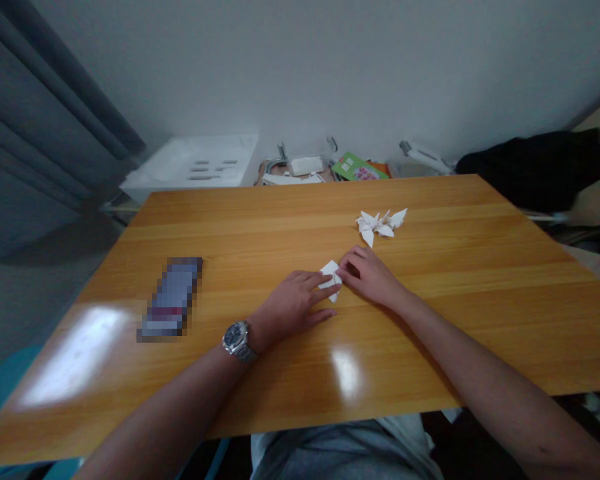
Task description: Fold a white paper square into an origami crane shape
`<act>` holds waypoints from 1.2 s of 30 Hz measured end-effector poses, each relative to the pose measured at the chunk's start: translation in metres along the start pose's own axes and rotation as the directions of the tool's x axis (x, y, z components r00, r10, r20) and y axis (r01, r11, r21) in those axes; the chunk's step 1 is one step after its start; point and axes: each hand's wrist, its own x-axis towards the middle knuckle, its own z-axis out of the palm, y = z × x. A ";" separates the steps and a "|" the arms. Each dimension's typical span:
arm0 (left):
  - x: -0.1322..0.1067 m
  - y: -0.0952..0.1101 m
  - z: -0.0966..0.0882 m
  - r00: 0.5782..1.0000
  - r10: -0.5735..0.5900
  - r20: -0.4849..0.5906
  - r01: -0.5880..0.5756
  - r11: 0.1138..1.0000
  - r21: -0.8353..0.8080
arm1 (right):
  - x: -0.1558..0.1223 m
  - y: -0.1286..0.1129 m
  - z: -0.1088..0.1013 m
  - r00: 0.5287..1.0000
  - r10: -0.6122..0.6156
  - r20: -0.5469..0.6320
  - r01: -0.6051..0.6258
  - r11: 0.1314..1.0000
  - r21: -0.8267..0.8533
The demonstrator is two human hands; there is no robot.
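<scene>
A small folded piece of white paper [331,275] lies on the wooden table [430,320] near its middle. My left hand [293,303], with a metal watch on the wrist, lies flat with its fingers stretched out onto the paper's left side. My right hand [373,275] rests on the table with its fingers curled against the paper's right edge, pressing it. A few folded white paper cranes [380,225] sit together a little beyond my right hand.
A blurred-out rectangular object [171,297] lies on the table's left part. Behind the far edge stand a white plastic box [195,163], a green booklet [356,168] and other clutter. Dark cloth [535,167] lies at the right. A grey curtain hangs at the left.
</scene>
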 end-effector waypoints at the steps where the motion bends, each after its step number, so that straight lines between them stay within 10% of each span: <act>1: 0.000 0.000 0.000 1.000 0.000 -0.002 0.000 1.000 -0.004 | 0.000 0.000 0.000 1.000 -0.003 -0.004 0.003 1.000 -0.005; 36: 0.000 -0.002 -0.001 0.999 0.047 -0.005 -0.047 0.999 0.022 | 0.000 -0.001 0.011 0.994 0.101 -0.043 -0.104 0.992 -0.067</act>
